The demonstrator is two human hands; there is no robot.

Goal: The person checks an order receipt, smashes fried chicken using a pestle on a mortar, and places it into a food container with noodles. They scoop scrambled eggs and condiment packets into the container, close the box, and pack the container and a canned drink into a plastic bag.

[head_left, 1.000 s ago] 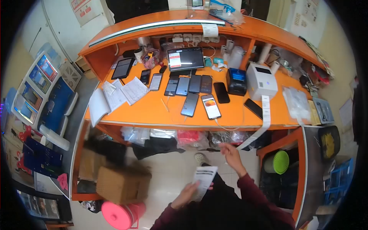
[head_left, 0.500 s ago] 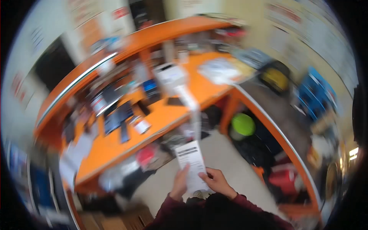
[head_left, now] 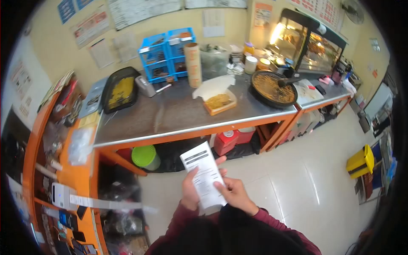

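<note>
A long white printed receipt (head_left: pixel 203 168) is held in front of my body, its text facing up at me. My left hand (head_left: pixel 191 190) grips its left edge, thumb on the front. On the right edge, my right hand (head_left: pixel 236 194) has its thumb pressed on the paper, with the fingers partly behind it. Beyond the receipt stands a dark-topped counter, where an open box of food (head_left: pixel 219 102) lies. To its right sits a large round pan (head_left: pixel 274 88) filled with brown food and a dark utensil.
A receipt printer (head_left: pixel 63 196) with a paper strip (head_left: pixel 104 202) hanging out is on the orange desk at left. On the counter are a black tray of yellow food (head_left: pixel 120 90) and blue racks (head_left: pixel 155 58). Below are a green bin (head_left: pixel 145 157) and red containers (head_left: pixel 227 141).
My view has swung right, from the orange desk to the food counter. Both hands still hold the receipt, and the long paper strip from the printer now lies at the left.
</note>
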